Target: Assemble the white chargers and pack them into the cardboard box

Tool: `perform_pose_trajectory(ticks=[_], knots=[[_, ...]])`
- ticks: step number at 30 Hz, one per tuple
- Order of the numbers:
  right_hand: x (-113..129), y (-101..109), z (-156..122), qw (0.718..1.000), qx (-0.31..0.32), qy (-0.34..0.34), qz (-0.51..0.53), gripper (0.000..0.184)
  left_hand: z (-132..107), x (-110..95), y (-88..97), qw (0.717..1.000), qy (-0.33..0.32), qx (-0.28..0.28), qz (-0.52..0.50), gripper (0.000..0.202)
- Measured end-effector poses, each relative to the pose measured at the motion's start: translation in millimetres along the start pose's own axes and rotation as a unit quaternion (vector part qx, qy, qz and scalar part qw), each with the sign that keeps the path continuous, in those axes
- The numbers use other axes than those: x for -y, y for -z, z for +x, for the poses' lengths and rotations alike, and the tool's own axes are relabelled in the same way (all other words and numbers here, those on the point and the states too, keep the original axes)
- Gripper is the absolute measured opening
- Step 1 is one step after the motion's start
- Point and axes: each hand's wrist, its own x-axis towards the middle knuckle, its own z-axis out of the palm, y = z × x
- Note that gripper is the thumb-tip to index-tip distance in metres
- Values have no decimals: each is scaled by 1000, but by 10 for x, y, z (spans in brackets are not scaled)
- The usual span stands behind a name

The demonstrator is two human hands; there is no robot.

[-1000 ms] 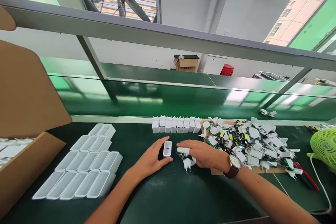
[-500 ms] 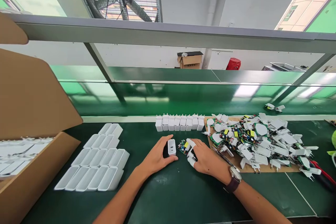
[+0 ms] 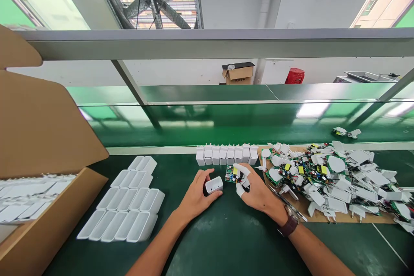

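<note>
My left hand (image 3: 196,196) is closed round a small white charger shell (image 3: 214,185) on the dark green mat, with the shell's open end turned toward me. My right hand (image 3: 257,189), with white finger cots on its fingertips and a watch on the wrist, pinches a green circuit board (image 3: 233,174) with a yellow component. Board and shell lie a few centimetres apart. A row of several white assembled chargers (image 3: 226,154) stands just behind both hands.
A heap of circuit boards and white plug caps (image 3: 326,172) lies on brown cardboard at the right. Rows of empty white shells (image 3: 126,202) lie at the left, beside an open cardboard box (image 3: 39,207). A green conveyor belt (image 3: 226,125) runs behind.
My right hand has lifted the circuit board and brought it up beside the shell. My left hand has tipped the shell from upright onto its side.
</note>
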Motion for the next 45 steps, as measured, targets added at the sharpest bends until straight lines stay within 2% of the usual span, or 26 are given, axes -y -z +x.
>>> perform_pose_trajectory(ticks=[4, 5, 7, 10, 14, 16, 19, 32, 38, 45], knots=[[-87, -36, -110, 999, -22, -39, 31, 68, -18, -6, 8, 998, 8, 59, -31, 89], [-94, -39, -125, 998, -29, -42, 34, 68, -23, -13, 7, 996, 17, 79, -34, 88], [-79, -30, -135, 998, -38, -37, 43, 65, -24, -33, -2, 994, 35, 103, -29, 74], [-6, -2, -128, 997, -42, -16, 64, 60, -9, -61, -22, 997, -1, 70, -13, 55], [94, 11, -148, 994, -85, 60, 39, 62, 6, -35, -36, 996, -84, 7, 16, 55], [128, 7, -164, 989, -95, 115, -2, 68, 2, 0, -45, 995, -96, 0, 23, 58], [170, 1, -173, 982, -75, 161, -67, 75, -5, 40, -65, 993, -113, -3, 26, 59], [196, 2, -162, 972, -39, 182, -145, 76, 5, 9, -77, 983, -176, -8, 50, 59], [189, -2, -162, 971, -39, 185, -149, 77, 7, -4, -76, 981, -183, -13, 54, 59], [233, 35, -137, 966, -47, 195, -161, 69, 6, -1, -82, 981, -188, -7, 51, 59]])
